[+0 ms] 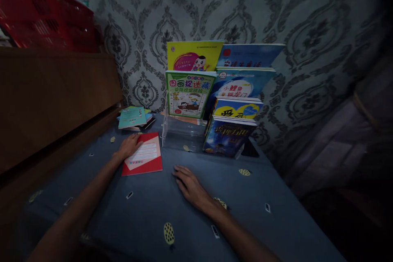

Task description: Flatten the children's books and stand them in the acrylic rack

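Note:
A red book (155, 164) with a pale panel lies on the cloth-covered table, left of the middle. My left hand (129, 146) is at its upper left edge, thumb on the cover and fingers closed at the corner. To the right of the book, my right hand (188, 182) rests on the cloth, fingers stretched out and nothing in it. Just behind my left hand is a small stack of books topped by a teal one (132, 117). A clear tiered stand (181, 133) is in front of both hands, its lowest left tier bare.
On the stand's left are a green picture book (190, 100) and a yellow book (175, 51); several blue and yellow books (236, 86) fill its right. A wooden cabinet (58, 98) bearing a red basket (46, 18) borders the left. Patterned wall behind; draped cloth (334, 139) at right.

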`<control>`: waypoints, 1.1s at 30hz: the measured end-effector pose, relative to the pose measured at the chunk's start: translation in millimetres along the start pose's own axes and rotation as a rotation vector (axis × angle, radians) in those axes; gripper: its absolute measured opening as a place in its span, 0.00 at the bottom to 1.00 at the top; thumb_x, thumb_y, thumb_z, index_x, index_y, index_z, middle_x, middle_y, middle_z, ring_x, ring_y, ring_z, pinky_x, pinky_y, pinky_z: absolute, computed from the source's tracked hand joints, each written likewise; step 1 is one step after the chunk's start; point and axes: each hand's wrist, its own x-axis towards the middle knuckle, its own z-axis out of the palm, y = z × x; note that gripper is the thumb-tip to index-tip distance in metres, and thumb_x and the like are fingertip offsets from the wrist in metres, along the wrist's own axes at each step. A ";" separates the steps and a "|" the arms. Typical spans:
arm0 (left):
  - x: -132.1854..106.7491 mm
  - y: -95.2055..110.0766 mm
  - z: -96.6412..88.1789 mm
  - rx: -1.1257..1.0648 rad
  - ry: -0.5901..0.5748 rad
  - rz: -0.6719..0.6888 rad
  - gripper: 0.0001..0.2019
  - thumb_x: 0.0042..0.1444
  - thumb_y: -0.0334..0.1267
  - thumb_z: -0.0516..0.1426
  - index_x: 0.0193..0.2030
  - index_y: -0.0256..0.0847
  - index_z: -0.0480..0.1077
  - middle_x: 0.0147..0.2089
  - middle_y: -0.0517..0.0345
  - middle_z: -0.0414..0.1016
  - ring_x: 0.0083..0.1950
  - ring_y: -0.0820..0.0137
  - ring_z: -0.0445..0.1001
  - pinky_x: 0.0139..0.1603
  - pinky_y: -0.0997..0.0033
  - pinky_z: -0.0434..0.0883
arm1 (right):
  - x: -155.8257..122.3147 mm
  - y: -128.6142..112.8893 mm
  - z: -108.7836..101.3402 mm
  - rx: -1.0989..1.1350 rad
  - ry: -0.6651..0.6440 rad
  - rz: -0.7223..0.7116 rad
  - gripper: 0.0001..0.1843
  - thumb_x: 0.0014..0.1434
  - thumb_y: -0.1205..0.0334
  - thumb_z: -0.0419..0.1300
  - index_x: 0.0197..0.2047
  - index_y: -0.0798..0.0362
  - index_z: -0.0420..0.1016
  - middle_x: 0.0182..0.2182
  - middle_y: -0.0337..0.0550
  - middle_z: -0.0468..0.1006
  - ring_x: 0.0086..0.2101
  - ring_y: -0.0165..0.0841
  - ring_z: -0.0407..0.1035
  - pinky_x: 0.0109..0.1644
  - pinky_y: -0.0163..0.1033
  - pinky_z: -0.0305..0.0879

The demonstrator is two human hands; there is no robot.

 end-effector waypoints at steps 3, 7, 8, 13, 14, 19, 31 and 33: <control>3.8 -7.2 10.7 -0.018 -0.023 0.009 0.26 0.69 0.46 0.42 0.68 0.34 0.59 0.71 0.42 0.60 0.72 0.55 0.57 0.68 0.53 0.59 | -0.5 -0.2 -1.0 0.006 0.002 -0.001 0.18 0.66 0.67 0.54 0.57 0.52 0.73 0.58 0.54 0.74 0.60 0.40 0.66 0.64 0.54 0.66; -3.1 -9.9 16.7 -0.026 -0.024 0.039 0.27 0.69 0.45 0.42 0.68 0.34 0.59 0.72 0.43 0.59 0.72 0.57 0.57 0.68 0.55 0.59 | 1.7 -4.5 -4.2 0.020 -0.008 0.016 0.18 0.66 0.68 0.53 0.56 0.53 0.73 0.58 0.54 0.74 0.60 0.40 0.66 0.64 0.54 0.66; -6.4 -9.7 17.2 -0.026 -0.020 0.046 0.26 0.69 0.45 0.42 0.68 0.34 0.60 0.71 0.43 0.59 0.72 0.57 0.57 0.69 0.55 0.58 | 2.4 -5.8 -5.2 0.024 -0.019 0.025 0.18 0.65 0.68 0.53 0.56 0.53 0.74 0.57 0.54 0.74 0.60 0.41 0.66 0.64 0.54 0.66; -29.7 -5.2 17.6 -0.028 0.002 0.067 0.27 0.69 0.46 0.41 0.68 0.35 0.60 0.72 0.43 0.59 0.73 0.57 0.55 0.69 0.52 0.57 | 3.1 -7.4 -6.0 0.021 -0.034 0.047 0.17 0.66 0.68 0.53 0.56 0.54 0.74 0.58 0.55 0.74 0.60 0.41 0.66 0.64 0.54 0.65; -34.6 -3.7 17.7 -0.028 0.004 0.070 0.27 0.69 0.46 0.41 0.68 0.34 0.60 0.72 0.44 0.58 0.73 0.57 0.55 0.69 0.52 0.57 | 2.7 -6.6 -5.1 0.019 -0.032 0.045 0.18 0.66 0.68 0.53 0.56 0.54 0.74 0.58 0.55 0.74 0.61 0.41 0.65 0.64 0.54 0.65; -57.2 5.3 19.9 -0.047 0.032 0.085 0.28 0.68 0.46 0.41 0.69 0.33 0.60 0.72 0.44 0.58 0.73 0.57 0.56 0.70 0.52 0.58 | 1.1 -3.1 -1.2 0.017 -0.033 0.038 0.18 0.66 0.67 0.53 0.56 0.56 0.74 0.58 0.56 0.74 0.61 0.41 0.66 0.64 0.55 0.65; -95.6 29.1 22.1 -0.030 0.118 0.130 0.27 0.68 0.44 0.43 0.67 0.33 0.62 0.70 0.43 0.62 0.71 0.56 0.59 0.69 0.52 0.60 | -1.9 -7.1 -4.2 0.036 0.012 0.050 0.18 0.67 0.66 0.52 0.57 0.55 0.73 0.57 0.55 0.75 0.60 0.40 0.67 0.65 0.53 0.64; -100.9 35.3 22.6 -0.042 0.114 0.139 0.27 0.68 0.44 0.43 0.68 0.34 0.62 0.70 0.44 0.62 0.72 0.56 0.59 0.69 0.51 0.61 | -1.7 -8.2 -5.4 0.032 0.007 0.064 0.18 0.67 0.66 0.52 0.57 0.55 0.73 0.57 0.55 0.75 0.59 0.40 0.67 0.65 0.53 0.64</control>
